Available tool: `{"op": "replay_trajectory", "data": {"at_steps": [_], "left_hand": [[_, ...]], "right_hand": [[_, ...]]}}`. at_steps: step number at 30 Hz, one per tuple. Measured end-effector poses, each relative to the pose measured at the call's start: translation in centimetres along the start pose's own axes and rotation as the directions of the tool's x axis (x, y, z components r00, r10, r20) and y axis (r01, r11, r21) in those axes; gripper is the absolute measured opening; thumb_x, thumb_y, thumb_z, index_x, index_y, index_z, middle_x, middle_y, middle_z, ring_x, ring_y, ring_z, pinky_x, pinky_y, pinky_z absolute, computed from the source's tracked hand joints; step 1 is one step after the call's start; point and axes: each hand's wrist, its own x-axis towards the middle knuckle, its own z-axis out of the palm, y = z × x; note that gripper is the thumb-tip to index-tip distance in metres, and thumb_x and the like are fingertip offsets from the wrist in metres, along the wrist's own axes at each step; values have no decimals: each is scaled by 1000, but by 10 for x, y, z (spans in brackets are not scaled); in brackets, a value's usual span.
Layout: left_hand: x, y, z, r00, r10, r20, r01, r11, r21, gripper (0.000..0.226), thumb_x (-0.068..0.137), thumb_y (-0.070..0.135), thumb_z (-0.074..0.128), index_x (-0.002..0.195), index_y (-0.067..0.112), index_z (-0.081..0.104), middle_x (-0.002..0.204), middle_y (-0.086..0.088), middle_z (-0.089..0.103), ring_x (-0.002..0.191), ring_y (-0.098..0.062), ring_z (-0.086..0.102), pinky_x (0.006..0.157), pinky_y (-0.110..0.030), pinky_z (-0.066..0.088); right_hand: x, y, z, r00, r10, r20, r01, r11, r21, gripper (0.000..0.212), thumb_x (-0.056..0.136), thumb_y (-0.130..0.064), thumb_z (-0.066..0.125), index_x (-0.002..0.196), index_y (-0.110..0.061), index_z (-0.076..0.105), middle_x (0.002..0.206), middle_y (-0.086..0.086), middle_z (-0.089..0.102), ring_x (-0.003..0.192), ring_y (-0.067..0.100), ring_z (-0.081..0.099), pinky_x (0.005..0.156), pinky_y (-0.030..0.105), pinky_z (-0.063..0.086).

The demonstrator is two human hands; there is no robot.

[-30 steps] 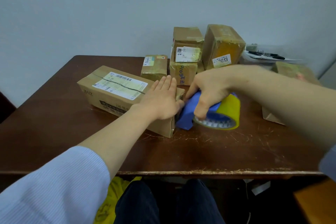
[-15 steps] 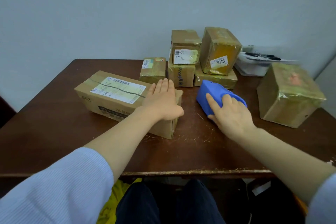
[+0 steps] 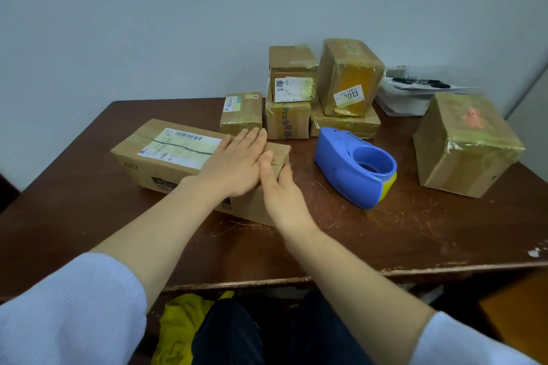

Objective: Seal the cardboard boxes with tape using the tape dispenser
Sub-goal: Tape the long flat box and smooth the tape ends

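Now that the right hand [image 3: 281,190] has parked the blue plastic tape dispenser [image 3: 350,166] mid-worktop, it presses open-fingered on the right end of the long brown cardboard box [image 3: 166,157], left hand [image 3: 237,163] flat on top; strip probably laid

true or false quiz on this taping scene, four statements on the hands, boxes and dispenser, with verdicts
1. The left hand lies flat on top of the long box. True.
2. The right hand holds the tape dispenser. False: the dispenser lies untouched on the table; the right hand is at the long box's right end.
3. The box labelled 3013 sits on a flat box. True.
4. The large box on the right touches the dispenser. False: bare table separates them.
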Motion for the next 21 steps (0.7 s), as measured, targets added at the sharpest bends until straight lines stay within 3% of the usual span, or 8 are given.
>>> {"op": "replay_trajectory", "data": {"at_steps": [3,7,10,12,14,17,19,21], "left_hand": [[4,-2,1,1000,-9,3,9,1000,9,55,102,40,8,151,19,-7,160,3,-9,146,-11,-10,119,-36,-5],[4,0,1,1000,-19,16,19,1000,-2,56,102,40,9,151,20,-8,160,3,-11,146,-10,-12,119,-35,-6],[4,0,-1,999,-34,22,35,999,-32,56,102,40,10,152,20,-8,160,2,-10,146,-11,-11,119,-36,-6],[6,3,-3,997,-72,37,74,994,-82,56,103,39,12,152,19,-4,160,1,-7,146,-13,-9,119,-36,-6],[7,12,-10,993,-114,41,120,965,-233,54,103,36,15,152,17,4,160,-1,-2,147,-17,-4,117,-37,-4],[-3,21,-23,997,-70,-32,50,902,-429,51,104,27,24,152,20,11,160,4,-1,147,-14,-2,116,-29,-1],[-12,19,-20,996,49,-71,-66,964,-258,53,102,21,23,152,19,6,160,3,-4,146,-10,-5,116,-28,-5],[-19,8,-8,989,141,-35,-144,985,-99,53,102,25,16,152,20,-1,160,3,-7,145,-7,-7,116,-26,-8]], "right_hand": [[0,7,12,994,-51,-98,50,999,-9,68,99,-50,24,153,-13,4,160,6,10,147,17,10,118,30,14],[-6,18,6,990,-115,-76,100,978,-184,65,99,-51,23,152,-15,15,160,8,10,146,18,9,111,25,19],[-12,26,-4,981,-177,-84,149,953,-263,60,98,-50,33,142,-11,42,156,8,26,146,13,10,107,21,20],[-7,21,-12,977,-159,-140,133,974,-181,51,98,-45,38,133,-11,52,151,7,36,146,11,11,104,19,20],[2,12,-20,983,-113,-144,100,990,-95,50,102,-36,35,146,-12,34,155,4,28,146,14,14,109,22,18],[14,-2,-34,954,-275,-123,231,930,-284,47,103,-16,33,149,-12,27,159,5,14,146,18,12,113,23,12],[18,-6,-39,901,-433,-33,370,806,-461,45,102,-13,34,146,-8,32,160,5,8,147,16,6,110,14,1],[20,-6,-41,887,-442,137,436,699,-567,46,103,-20,31,147,-7,28,159,5,11,146,13,6,104,7,-7]]}}
